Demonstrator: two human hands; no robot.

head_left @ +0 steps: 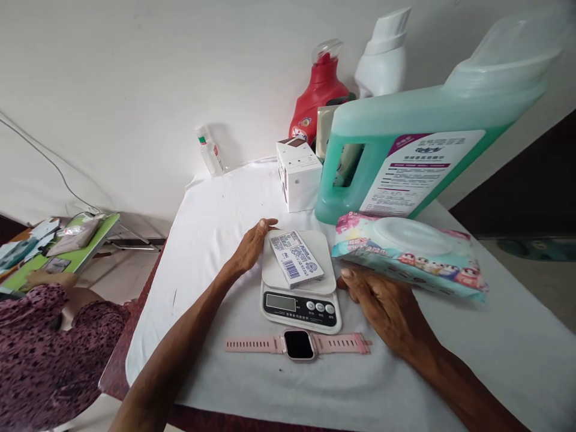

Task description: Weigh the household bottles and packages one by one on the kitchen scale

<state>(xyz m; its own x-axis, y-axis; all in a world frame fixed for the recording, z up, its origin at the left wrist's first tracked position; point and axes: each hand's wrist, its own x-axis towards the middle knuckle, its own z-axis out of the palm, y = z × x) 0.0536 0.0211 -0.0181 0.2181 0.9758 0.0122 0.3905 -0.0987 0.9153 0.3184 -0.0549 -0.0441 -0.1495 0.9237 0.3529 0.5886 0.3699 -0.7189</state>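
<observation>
A white digital kitchen scale [299, 309] lies on the cloth, its display blank. On its platform rests a small white box [297, 261] with blue print and a barcode, set at a slant. My left hand [249, 247] is at the platform's left back corner, fingers stretched out, nothing in them. At the right side of the scale, my right hand [382, 303] lies with fingers loosely bent, thumb and fingertips close to the edge; some fingers are hidden beneath it. A pink-strapped smartwatch [299, 345] lies flat in front of the scale.
Right of the scale sits a wet-wipes pack [409, 255], with a large green detergent jug [405, 156] behind. A white carton [300, 177], red bottle [319, 96], white bottle [382, 57] and small clear bottle [209, 151] stand near the wall. A person in patterned clothing [49, 354] is at left.
</observation>
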